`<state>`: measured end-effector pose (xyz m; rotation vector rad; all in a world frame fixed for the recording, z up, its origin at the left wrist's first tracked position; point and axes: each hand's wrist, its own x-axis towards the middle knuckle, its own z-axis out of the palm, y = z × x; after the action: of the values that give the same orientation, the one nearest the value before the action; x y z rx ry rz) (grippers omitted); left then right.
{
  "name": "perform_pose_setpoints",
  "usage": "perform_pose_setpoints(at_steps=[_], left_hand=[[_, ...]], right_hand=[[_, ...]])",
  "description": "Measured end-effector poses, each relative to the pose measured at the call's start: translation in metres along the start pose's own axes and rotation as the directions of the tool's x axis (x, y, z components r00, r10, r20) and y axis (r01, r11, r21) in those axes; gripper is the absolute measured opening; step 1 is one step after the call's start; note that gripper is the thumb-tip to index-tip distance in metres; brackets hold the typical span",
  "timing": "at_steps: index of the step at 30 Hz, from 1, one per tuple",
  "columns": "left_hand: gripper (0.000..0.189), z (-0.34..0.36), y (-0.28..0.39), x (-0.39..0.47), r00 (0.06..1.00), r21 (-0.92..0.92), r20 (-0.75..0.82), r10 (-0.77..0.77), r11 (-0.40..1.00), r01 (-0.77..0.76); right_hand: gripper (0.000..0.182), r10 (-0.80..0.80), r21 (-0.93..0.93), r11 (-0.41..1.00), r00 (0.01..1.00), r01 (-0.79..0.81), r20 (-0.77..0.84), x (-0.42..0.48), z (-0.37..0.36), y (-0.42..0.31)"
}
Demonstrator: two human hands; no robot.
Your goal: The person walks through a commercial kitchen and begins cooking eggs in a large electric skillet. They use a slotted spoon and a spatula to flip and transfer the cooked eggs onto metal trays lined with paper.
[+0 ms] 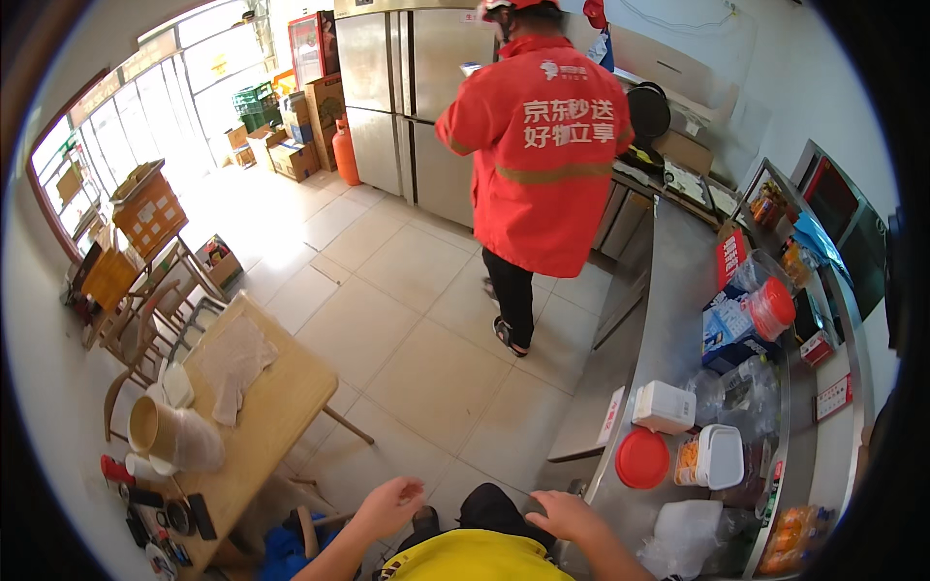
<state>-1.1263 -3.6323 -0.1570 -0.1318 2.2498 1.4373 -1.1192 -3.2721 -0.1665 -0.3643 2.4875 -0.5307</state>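
Note:
My left hand hangs in the air in front of me, fingers loosely bent, with nothing in it. Opposite it, my right hand is also bare, fingers spread a little, beside the near edge of the stainless steel counter. Whether it touches that edge I cannot tell. Between my hands show my yellow top and dark trousers. Nearest to my right hand on the counter are a round red lid, a white plastic tub and a clear tub with orange contents.
A person in a red jacket walks ahead, near a steel refrigerator. On my left stands a wooden table with a cloth and stacked paper bowls. Cardboard boxes and an orange gas cylinder stand farther back.

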Motion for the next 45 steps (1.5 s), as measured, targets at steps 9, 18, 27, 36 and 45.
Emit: perform_pose_setpoints(at_steps=[9,18,27,36,45], left_hand=[[0.035,-0.018,0.074,0.21,0.976,0.092,0.157,0.153,0.981,-0.168],[0.033,-0.068,0.151,0.34,0.998,-0.027,0.062,0.013,1.0,-0.011],[0.039,-0.192,0.146,0.531,0.978,0.115,-0.192,0.085,0.991,-0.064],[0.038,-0.35,0.245,0.769,0.924,0.391,-0.197,0.328,0.891,-0.233],[0.047,-0.464,0.358,0.986,0.849,0.72,-0.211,0.485,0.664,-0.2]], right_hand=[[0.062,0.252,-0.066,0.967,0.956,-0.245,0.147,0.125,-0.023,0.104],[0.055,0.135,-0.218,0.971,0.975,-0.095,0.176,0.286,-0.214,0.117],[0.056,0.153,-0.053,0.988,0.983,-0.148,0.102,0.475,-0.275,0.164],[0.031,0.378,0.534,0.761,0.921,-0.369,0.098,0.539,-0.201,0.318],[0.029,0.419,0.334,0.835,0.899,-0.437,0.128,0.613,-0.225,0.352]])
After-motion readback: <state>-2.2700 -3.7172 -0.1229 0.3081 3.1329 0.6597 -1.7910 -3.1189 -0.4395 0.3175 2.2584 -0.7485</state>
